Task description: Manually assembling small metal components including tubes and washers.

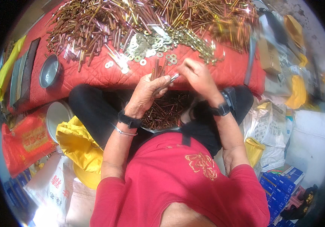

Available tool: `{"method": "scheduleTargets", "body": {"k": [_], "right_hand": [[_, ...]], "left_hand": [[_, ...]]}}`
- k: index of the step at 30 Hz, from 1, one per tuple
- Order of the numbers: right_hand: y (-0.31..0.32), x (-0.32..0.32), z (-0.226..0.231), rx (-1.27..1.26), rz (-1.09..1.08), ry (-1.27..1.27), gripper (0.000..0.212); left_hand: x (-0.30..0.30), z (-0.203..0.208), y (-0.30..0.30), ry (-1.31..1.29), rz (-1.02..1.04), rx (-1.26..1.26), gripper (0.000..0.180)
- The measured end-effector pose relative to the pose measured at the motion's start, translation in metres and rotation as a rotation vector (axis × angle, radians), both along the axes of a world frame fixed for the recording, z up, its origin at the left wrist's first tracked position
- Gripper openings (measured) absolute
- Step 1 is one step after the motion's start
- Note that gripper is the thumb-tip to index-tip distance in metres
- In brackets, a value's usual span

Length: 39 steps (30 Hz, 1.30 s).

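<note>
Assembly step: left hand [147, 90] grips a bundle of copper rods [157, 71]; right hand [197, 73] pinches one rod; next, apparently, a washer [143, 62]

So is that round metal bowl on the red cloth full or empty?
Empty, as far as it shows: the metal bowl sits upright on the red cloth, its grey inside bare, apart from the heap of rods.

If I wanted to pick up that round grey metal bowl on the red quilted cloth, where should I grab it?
Probably by the rim of the grey metal bowl, pinching its wall from above on the side nearest the person. It sits upright with its open mouth facing up, and its round sides give no handle. The copper-coloured rods lie off to its far right, so the near edge looks free.
</note>
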State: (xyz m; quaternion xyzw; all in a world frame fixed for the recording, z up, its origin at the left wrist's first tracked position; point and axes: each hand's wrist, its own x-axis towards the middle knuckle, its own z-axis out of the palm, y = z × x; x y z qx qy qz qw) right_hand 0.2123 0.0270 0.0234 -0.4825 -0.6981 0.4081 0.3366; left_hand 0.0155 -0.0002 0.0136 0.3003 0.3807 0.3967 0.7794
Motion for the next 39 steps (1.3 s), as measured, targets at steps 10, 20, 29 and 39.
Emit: {"method": "scheduleTargets", "body": {"k": [10,20,29,39], "right_hand": [[-0.001,0.005,-0.010,-0.021,-0.117,0.103,0.024],[-0.005,-0.001,-0.018,0.063,-0.112,0.221,0.024],[-0.006,0.004,-0.013,-0.061,-0.085,0.123,0.025],[0.005,0.015,-0.019,-0.229,0.021,0.109,0.028]], "left_hand": [[0.000,-0.003,0.001,-0.003,-0.042,0.047,0.022],[0.002,-0.007,0.002,0.030,-0.008,0.024,0.023],[0.003,-0.007,0.003,0.022,-0.042,0.007,0.023],[0.004,-0.007,0.002,0.179,-0.122,0.065,0.023]]}}
